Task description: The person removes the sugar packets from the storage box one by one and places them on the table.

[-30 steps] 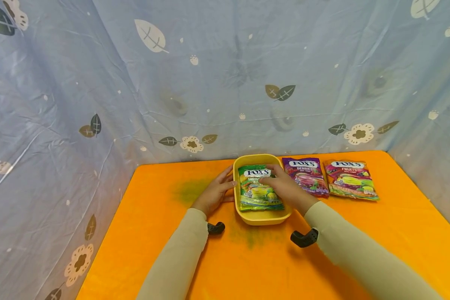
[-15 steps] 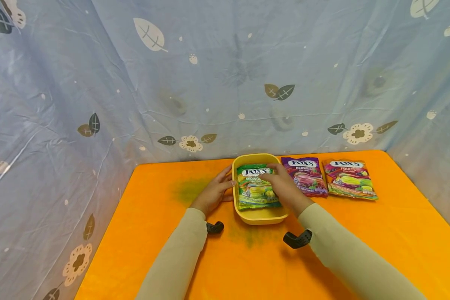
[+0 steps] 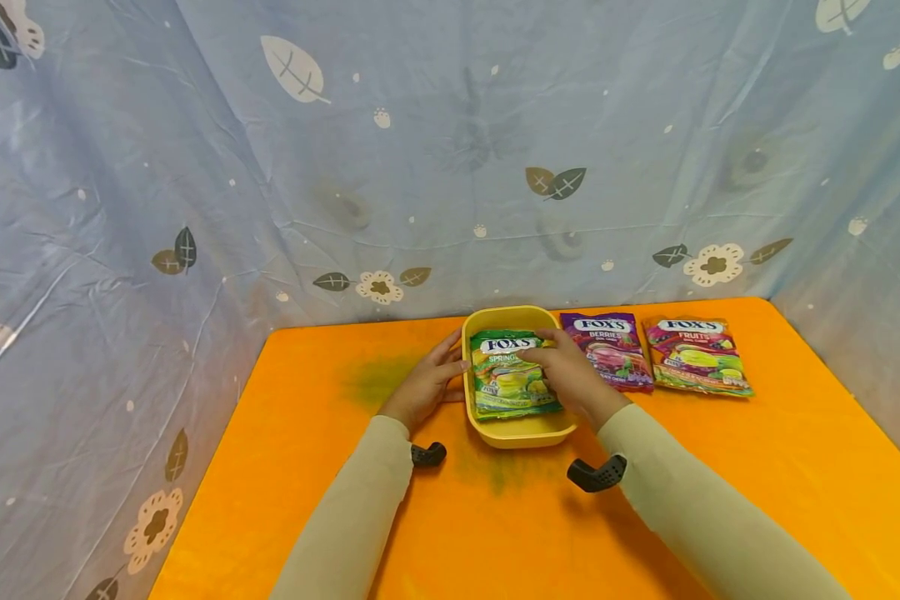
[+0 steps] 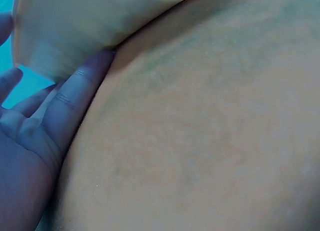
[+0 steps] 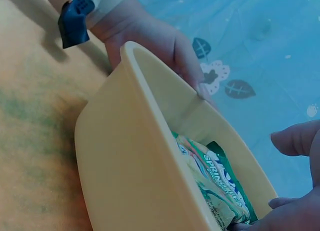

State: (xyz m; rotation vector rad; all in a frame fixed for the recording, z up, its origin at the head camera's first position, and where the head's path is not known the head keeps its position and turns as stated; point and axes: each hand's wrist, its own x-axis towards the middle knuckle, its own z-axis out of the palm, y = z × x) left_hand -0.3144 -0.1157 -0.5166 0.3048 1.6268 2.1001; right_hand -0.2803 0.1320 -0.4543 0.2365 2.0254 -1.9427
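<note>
A yellow plastic tub [image 3: 521, 438] stands on the orange table. Inside it, printed side up, lies a green FOX'S candy bag [image 3: 506, 392]. My left hand [image 3: 420, 385] rests along the tub's left wall, thumb at the rim. Its fingers [image 4: 75, 98] are straight against the outer wall in the left wrist view. From the tub's right side my right hand [image 3: 577, 379] reaches in over the bag. In the right wrist view its thumb [image 5: 295, 139] stands off the bag, while a fingertip low in the frame meets the bag's edge.
To the right of the tub lie a purple berries candy bag [image 3: 611, 354] and a red-orange fruits candy bag [image 3: 697, 362]. A blue patterned curtain [image 3: 450, 250] closes off the back and sides of the orange table [image 3: 487, 533].
My right hand and forearm have shifted slightly left, and the green candy bag lies a touch further left in the tub. My left hand stays at the tub's wall.
</note>
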